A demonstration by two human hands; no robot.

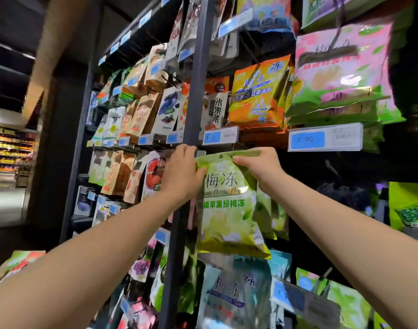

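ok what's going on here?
A person stands at a shop's snack rack with both hands on a green pouch. The left hand grips its upper left edge, and the right hand pinches its top edge. Whether the pouch hangs on a hook cannot be told.

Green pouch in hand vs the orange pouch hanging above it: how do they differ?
Colour: green pouch is pale green; orange pouch is orange and yellow.
Support: left hand and right hand grip the green pouch's top; the orange pouch hangs untouched.
Height: green pouch sits below the orange pouch.
Both are glossy and printed 梅冻.
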